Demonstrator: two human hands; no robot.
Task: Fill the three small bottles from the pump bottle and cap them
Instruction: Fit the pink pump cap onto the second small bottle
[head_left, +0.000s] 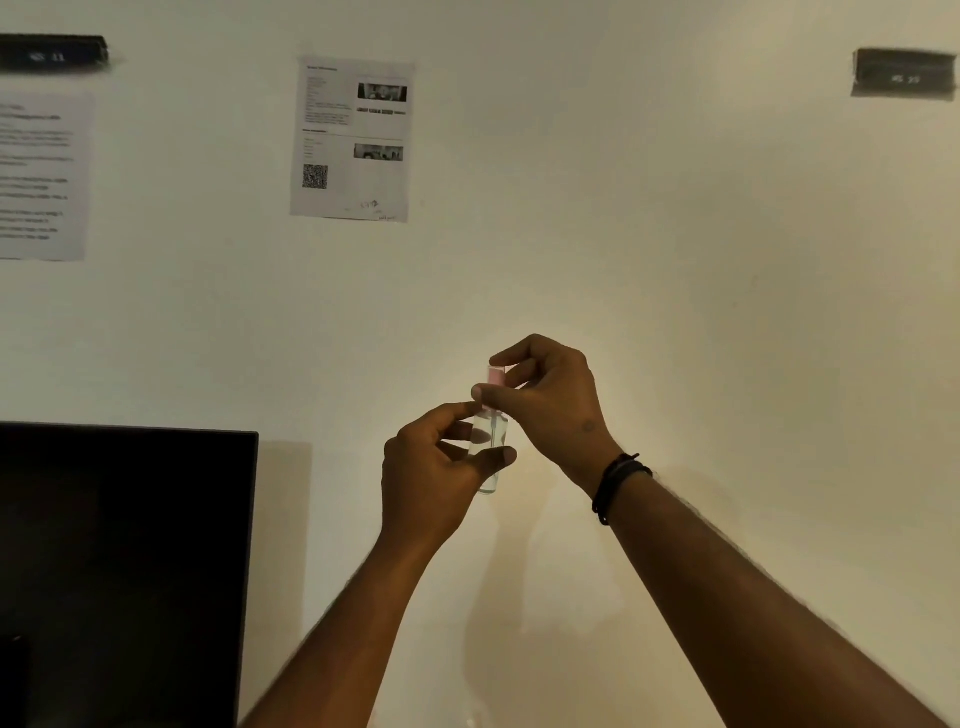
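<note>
1. A dark monitor (124, 571) is seen at the lower left, with printed sheets (353, 140) taped on the wall above and further left.
2. A small clear bottle (491, 457) is held upright in mid-air at centre, gripped around its body by the curled fingers and thumb of the left hand (436, 467).
3. The pink cap (494, 376) on the bottle's top is pinched between the thumb and fingers of the right hand (550, 400).
4. A dark bracelet (618, 483) is worn on the right wrist.
</note>
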